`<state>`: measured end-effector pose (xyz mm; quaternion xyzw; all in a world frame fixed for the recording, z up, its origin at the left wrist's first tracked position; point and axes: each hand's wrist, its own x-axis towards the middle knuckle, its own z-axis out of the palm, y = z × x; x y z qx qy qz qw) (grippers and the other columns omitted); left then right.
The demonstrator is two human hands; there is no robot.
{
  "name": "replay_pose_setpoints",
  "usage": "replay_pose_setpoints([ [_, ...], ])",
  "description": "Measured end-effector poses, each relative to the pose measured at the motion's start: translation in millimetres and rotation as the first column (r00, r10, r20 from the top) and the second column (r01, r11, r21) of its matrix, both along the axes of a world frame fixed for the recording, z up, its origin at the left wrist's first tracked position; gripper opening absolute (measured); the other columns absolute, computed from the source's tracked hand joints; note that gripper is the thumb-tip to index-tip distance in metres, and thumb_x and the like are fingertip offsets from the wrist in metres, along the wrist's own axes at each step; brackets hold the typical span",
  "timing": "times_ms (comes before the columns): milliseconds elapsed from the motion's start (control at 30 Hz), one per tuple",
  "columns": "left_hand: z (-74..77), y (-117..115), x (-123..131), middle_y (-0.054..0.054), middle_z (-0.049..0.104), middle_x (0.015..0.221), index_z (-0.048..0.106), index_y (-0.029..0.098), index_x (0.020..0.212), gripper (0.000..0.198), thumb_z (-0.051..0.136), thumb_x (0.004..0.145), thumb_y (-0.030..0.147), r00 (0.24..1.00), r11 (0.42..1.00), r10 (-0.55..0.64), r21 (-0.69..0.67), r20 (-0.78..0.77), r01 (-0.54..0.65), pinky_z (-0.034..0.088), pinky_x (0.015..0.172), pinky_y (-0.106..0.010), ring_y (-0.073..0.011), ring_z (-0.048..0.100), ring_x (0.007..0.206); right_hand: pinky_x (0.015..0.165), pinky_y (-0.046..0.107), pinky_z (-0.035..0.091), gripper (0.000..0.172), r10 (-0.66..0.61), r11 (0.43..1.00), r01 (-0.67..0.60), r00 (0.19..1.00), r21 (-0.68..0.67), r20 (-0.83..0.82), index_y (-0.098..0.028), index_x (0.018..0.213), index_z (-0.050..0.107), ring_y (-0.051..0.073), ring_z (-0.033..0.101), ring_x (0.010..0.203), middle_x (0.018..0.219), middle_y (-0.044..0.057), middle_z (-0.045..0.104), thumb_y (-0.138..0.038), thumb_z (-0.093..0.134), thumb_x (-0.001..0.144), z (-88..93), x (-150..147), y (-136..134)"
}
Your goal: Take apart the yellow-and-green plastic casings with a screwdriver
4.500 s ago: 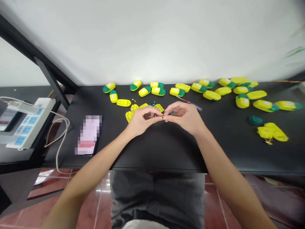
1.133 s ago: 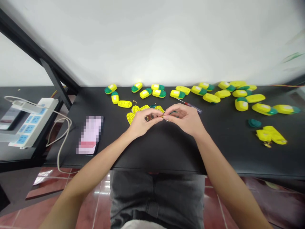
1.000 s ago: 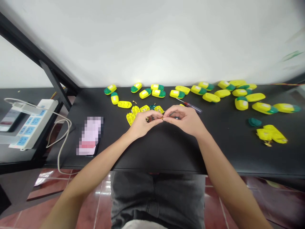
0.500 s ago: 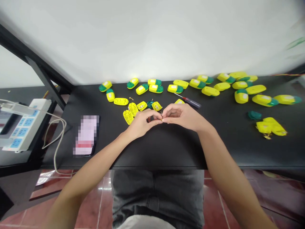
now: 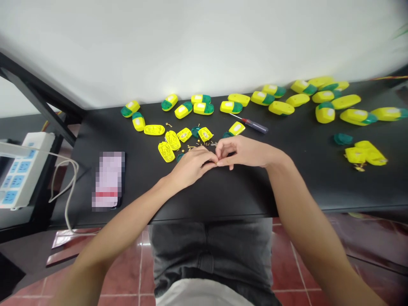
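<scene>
Left hand [image 5: 191, 165] and right hand [image 5: 242, 152] meet at the fingertips [image 5: 222, 162] over the black tabletop [image 5: 242, 187], both curled into a close pinch. A tiny brass-coloured part [image 5: 217, 162] shows right at that pinch, too small to tell which hand has hold of it. Just far of the left hand lie open yellow plastic shell halves [image 5: 173, 140] and scattered small brass screws [image 5: 191, 147]. A yellow-and-green plastic capsule case [image 5: 236, 128] sits far of the right hand, just beside a screwdriver with a dark translucent handle [image 5: 256, 126]. More yellow-and-green capsule cases [image 5: 262, 98] spread along the far edge and right. A pixelated phone [image 5: 108, 180] lies left, a white power strip [image 5: 19, 170] further left.
</scene>
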<state>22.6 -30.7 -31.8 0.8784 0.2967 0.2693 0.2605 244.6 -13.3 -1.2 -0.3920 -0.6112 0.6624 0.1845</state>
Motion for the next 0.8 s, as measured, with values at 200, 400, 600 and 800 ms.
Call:
replay_pose_setpoints([
  [200, 1.6, -3.6, 3.9, -0.004, 0.078, 0.092, 0.069, 0.020, 0.099, 0.012, 0.063, 0.100, 0.031, 0.996, 0.999, 0.004, 0.044, 0.084, -0.008, 0.054, 0.082, -0.028, -0.0163, 0.072, 0.088, 0.054, 0.024, 0.059, 0.020, -0.036, 0.998, 0.035, 0.999, -0.050, -0.023, -0.021, 0.086, 0.070, 0.015, 0.070, 0.069, 0.077, 0.000, 0.073, -0.025, 0.084, 0.073, -0.5, 1.3, -2.0],
  [400, 2.8, -3.7, 3.7, -0.004, 0.078, 0.091, 0.069, 0.021, 0.101, 0.011, 0.062, 0.101, 0.029, 0.999, 0.996, 0.030, 0.080, 0.033, -0.033, 0.056, 0.085, -0.030, -0.0169, 0.072, 0.089, 0.063, 0.026, 0.064, 0.020, -0.037, 0.994, 0.028, 0.996, -0.110, -0.084, -0.020, 0.090, 0.074, 0.017, 0.075, 0.078, 0.085, 0.003, 0.078, -0.022, 0.084, 0.073, 1.5, 0.4, -2.0],
  [600, 0.9, -3.0, 2.1, -0.004, 0.077, 0.093, 0.068, 0.021, 0.106, 0.011, 0.059, 0.102, 0.027, 0.999, 0.988, 0.035, 0.151, -0.019, -0.031, 0.054, 0.082, -0.030, -0.0171, 0.070, 0.086, 0.071, 0.028, 0.066, 0.025, -0.042, 0.996, 0.033, 0.993, -0.087, -0.108, -0.021, 0.092, 0.077, 0.018, 0.076, 0.083, 0.092, 0.002, 0.080, -0.017, 0.084, 0.069, -4.2, 0.2, 0.2],
  [800, 1.7, -3.2, 1.5, -0.004, 0.077, 0.091, 0.065, 0.020, 0.104, 0.008, 0.058, 0.102, 0.023, 0.999, 0.980, 0.034, 0.198, -0.034, -0.026, 0.051, 0.077, -0.029, -0.0171, 0.067, 0.082, 0.080, 0.030, 0.063, 0.027, -0.034, 0.999, 0.031, 0.997, -0.043, -0.065, -0.022, 0.095, 0.077, 0.017, 0.075, 0.084, 0.093, 0.002, 0.081, -0.017, 0.085, 0.069, -3.8, 0.4, 1.9],
])
